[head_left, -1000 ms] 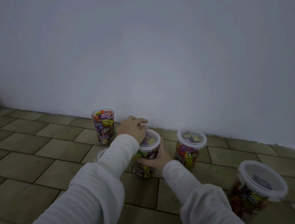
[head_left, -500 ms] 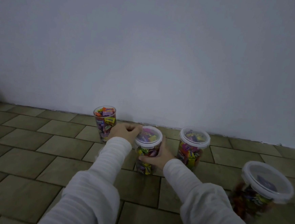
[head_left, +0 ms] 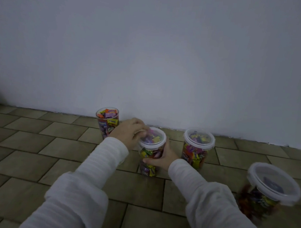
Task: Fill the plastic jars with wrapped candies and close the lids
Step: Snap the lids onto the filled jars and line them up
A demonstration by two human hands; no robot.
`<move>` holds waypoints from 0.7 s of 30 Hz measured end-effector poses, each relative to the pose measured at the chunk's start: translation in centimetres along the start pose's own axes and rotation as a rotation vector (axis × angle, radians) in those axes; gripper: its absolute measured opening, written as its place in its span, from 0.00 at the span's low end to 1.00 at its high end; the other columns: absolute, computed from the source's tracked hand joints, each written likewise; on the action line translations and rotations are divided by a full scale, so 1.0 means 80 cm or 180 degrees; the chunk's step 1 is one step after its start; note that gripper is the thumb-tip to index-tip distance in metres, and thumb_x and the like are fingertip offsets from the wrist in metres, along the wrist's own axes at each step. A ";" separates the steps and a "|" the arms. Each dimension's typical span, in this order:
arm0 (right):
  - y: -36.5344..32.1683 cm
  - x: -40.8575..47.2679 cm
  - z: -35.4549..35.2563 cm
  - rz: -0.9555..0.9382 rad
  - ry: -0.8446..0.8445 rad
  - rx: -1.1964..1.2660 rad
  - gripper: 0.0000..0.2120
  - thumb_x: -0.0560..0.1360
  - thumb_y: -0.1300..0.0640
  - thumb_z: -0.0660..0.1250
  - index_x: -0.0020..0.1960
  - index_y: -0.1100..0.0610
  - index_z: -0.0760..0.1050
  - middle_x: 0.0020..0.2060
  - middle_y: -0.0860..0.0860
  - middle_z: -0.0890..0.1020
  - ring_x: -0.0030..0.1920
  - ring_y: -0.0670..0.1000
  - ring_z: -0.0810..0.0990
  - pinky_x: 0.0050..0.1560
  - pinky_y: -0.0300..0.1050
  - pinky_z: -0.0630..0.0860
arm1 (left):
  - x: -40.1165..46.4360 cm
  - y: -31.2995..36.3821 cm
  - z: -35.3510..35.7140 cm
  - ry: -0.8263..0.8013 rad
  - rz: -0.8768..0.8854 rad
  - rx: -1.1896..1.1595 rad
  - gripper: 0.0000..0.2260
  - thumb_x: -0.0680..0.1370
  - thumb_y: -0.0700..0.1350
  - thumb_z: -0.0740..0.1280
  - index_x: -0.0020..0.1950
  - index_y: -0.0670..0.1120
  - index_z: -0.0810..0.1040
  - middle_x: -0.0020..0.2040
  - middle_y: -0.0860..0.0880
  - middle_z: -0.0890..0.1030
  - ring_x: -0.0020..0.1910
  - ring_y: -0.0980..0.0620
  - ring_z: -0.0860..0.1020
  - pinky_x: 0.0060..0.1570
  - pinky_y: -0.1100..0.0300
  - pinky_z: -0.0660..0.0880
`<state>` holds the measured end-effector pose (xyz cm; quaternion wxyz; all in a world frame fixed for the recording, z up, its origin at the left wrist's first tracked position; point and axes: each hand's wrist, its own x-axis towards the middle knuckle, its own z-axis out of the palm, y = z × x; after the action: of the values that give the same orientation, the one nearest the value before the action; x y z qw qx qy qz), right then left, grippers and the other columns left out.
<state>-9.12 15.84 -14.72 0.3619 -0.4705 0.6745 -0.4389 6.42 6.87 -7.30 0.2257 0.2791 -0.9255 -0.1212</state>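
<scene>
left hand [head_left: 128, 132] presses clear round lid [head_left: 153, 138] | right hand [head_left: 162, 159] grips candy-filled clear plastic jar [head_left: 148, 160] | tiled floor [head_left: 35, 149]

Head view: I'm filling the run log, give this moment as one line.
left hand on lid | right hand grips candy jar | floor

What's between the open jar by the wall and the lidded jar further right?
In the head view, the left hand and the jar it is lidding, between the open jar and lidded jar.
</scene>
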 end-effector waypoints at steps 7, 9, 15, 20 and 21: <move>0.004 0.004 -0.001 0.0059 -0.0057 0.0047 0.52 0.61 0.56 0.81 0.73 0.45 0.50 0.62 0.47 0.70 0.64 0.49 0.69 0.66 0.48 0.69 | -0.021 -0.037 0.001 -0.0014 0.0808 -0.0149 0.17 0.73 0.56 0.64 0.59 0.54 0.81 0.60 0.56 0.78 0.58 0.55 0.74 0.60 0.56 0.70; 0.003 0.004 0.000 0.0061 -0.0074 0.0060 0.52 0.61 0.56 0.81 0.73 0.45 0.50 0.63 0.48 0.70 0.64 0.49 0.69 0.67 0.49 0.69 | -0.024 -0.038 0.004 0.0004 0.0794 -0.0235 0.19 0.72 0.58 0.64 0.60 0.55 0.79 0.61 0.56 0.78 0.58 0.51 0.75 0.61 0.54 0.69; 0.003 0.003 -0.001 0.0058 -0.0082 0.0039 0.52 0.62 0.56 0.80 0.73 0.45 0.50 0.62 0.47 0.70 0.64 0.48 0.69 0.66 0.48 0.69 | -0.032 -0.038 0.016 0.0291 0.0779 -0.0339 0.19 0.72 0.56 0.65 0.61 0.54 0.78 0.61 0.57 0.77 0.53 0.51 0.75 0.55 0.66 0.63; 0.004 0.004 0.000 0.0064 -0.0077 0.0016 0.52 0.61 0.56 0.81 0.73 0.44 0.50 0.65 0.49 0.70 0.67 0.51 0.69 0.68 0.52 0.69 | -0.035 -0.040 0.031 0.0625 0.0713 -0.0379 0.17 0.72 0.54 0.67 0.59 0.55 0.80 0.61 0.59 0.77 0.46 0.52 0.73 0.50 0.67 0.64; 0.005 0.004 0.000 0.0068 -0.0077 0.0018 0.52 0.61 0.56 0.81 0.73 0.45 0.50 0.65 0.49 0.70 0.67 0.51 0.68 0.68 0.53 0.68 | -0.035 -0.039 0.032 0.0651 0.0671 -0.0384 0.16 0.72 0.54 0.66 0.59 0.56 0.79 0.61 0.59 0.77 0.46 0.51 0.74 0.49 0.66 0.65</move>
<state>-9.31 15.58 -15.11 0.3761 -0.4676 0.6738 -0.4312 8.70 6.22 -11.62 0.3466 0.1773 -0.9128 -0.1232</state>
